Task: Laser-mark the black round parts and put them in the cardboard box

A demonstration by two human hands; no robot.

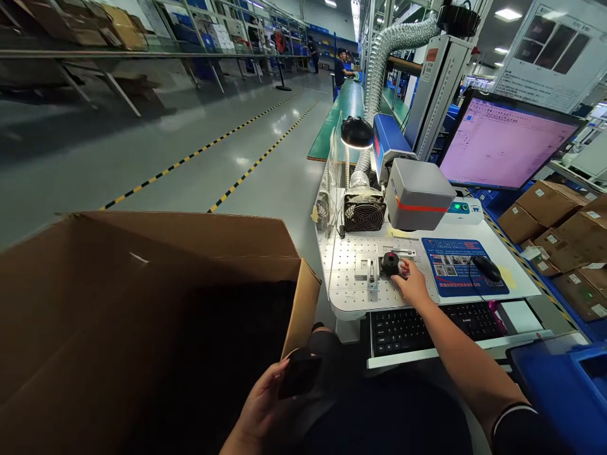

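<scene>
My right hand (411,284) reaches onto the white perforated work plate (348,287) and its fingers close on a small round black part (390,263) sitting at a metal fixture (367,268) under the grey laser head (417,193). My left hand (265,404) is low by my lap, next to the open cardboard box (142,316), and grips a flat black part (298,374).
A black keyboard (427,325) lies on a tray below the plate. A mouse (486,268) rests on a blue mat. A monitor (505,142), a fan, a lamp and a silver duct stand behind. Cardboard boxes pile at right, a blue bin sits at lower right. A person works far down the aisle.
</scene>
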